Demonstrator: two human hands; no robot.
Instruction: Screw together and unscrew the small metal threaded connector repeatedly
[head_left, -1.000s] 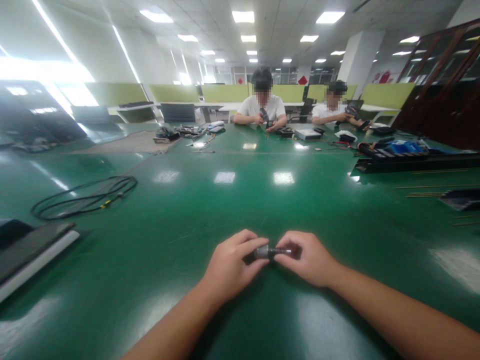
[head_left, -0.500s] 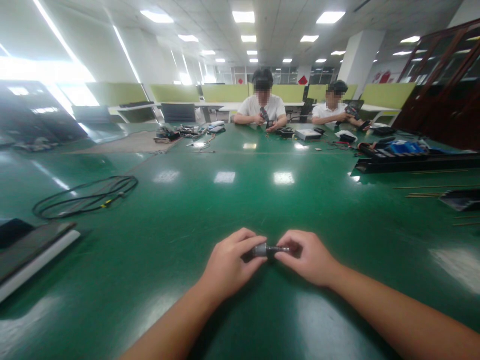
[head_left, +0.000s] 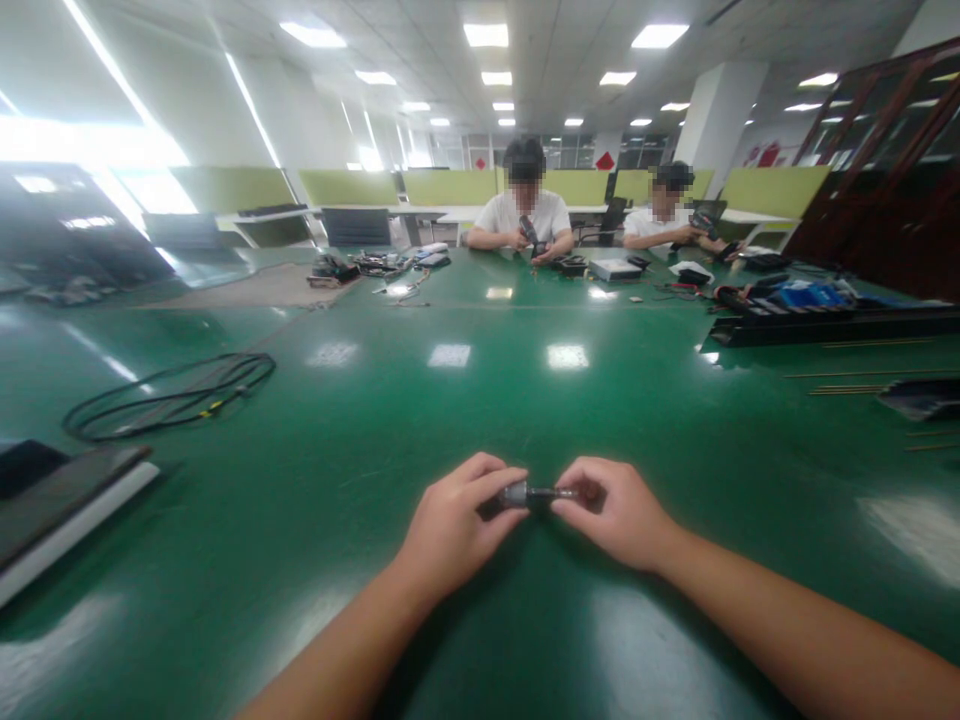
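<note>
My left hand [head_left: 451, 516] pinches a short grey cylinder [head_left: 514, 494] between thumb and fingers; its far left end is hidden in the palm. From the cylinder's right end a thin dark metal shaft [head_left: 546, 493] sticks out, resembling a drill bit in a chuck. My right hand [head_left: 621, 516] has thumb and forefinger closed about the shaft's outer end, which shows partly between them. The two pieces lie in one level line, low over the green tabletop [head_left: 480, 410]. Whether the shaft is fixed in the cylinder cannot be told.
Coiled black cable [head_left: 172, 395] lies to the left, beyond a dark flat slab with a white edge [head_left: 82, 530]. At right are a long black channel [head_left: 832, 328] and thin brass-coloured rods [head_left: 847, 391]. Across the table two people hold power drills [head_left: 529, 232].
My left hand has shifted slightly left with the grey cylinder, and a longer stretch of shaft shows between the hands. My right hand has barely moved.
</note>
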